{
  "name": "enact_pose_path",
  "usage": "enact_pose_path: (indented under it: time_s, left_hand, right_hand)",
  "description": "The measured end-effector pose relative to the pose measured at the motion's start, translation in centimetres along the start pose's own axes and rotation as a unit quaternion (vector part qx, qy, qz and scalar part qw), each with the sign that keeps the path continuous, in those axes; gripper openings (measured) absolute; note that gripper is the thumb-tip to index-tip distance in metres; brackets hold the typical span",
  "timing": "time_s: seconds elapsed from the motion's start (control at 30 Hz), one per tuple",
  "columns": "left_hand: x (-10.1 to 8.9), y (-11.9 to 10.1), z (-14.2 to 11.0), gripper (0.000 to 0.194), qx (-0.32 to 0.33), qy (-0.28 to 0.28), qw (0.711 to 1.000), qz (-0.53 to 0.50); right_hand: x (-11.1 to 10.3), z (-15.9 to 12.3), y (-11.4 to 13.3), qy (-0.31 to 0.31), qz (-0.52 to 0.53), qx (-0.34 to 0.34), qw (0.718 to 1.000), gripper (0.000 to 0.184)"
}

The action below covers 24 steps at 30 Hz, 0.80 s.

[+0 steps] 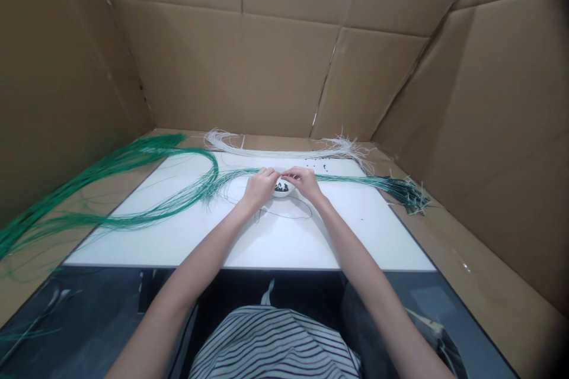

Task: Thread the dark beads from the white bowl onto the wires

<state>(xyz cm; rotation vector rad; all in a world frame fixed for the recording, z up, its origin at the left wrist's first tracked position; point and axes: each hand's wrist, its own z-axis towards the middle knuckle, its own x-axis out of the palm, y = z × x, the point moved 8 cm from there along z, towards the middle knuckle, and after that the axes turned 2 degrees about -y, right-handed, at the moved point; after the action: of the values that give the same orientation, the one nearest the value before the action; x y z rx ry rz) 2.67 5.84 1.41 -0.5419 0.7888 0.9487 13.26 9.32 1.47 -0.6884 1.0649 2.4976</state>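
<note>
While I watch remotely, left hand (261,186) and right hand (302,182) curl closed above small round white bowl (288,190) of black bits (280,188), centred on white desk (267,243) within both hands' reach; any pinched item hidden; long green wire bundle (195,200) runs just beyond.

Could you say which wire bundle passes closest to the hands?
The thin green wire bundle runs past the left hand and right hand; the thin white wire bundle lies farther off.
</note>
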Motion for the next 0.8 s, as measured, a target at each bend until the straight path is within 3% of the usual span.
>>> enact_pose_path:
  time_s: [0.23,0.53,0.8]
  left_hand:
    - [0.0,0.5,0.1,0.023,-0.036,-0.015,0.996,-0.076]
    - [0.4,1.9,0.3,0.02,-0.089,-0.03,0.975,-0.2]
    - [0.5,2.0,0.4,0.018,-0.099,-0.013,0.976,-0.194]
  right_hand:
    - [-0.6,0.0,-0.1,-0.03,0.024,0.027,0.999,0.017]
    - [0.0,0.1,-0.7,0.008,0.066,0.043,0.997,0.016]
    - [-0.4,0.1,-0.9,-0.002,0.061,0.055,0.997,0.017]
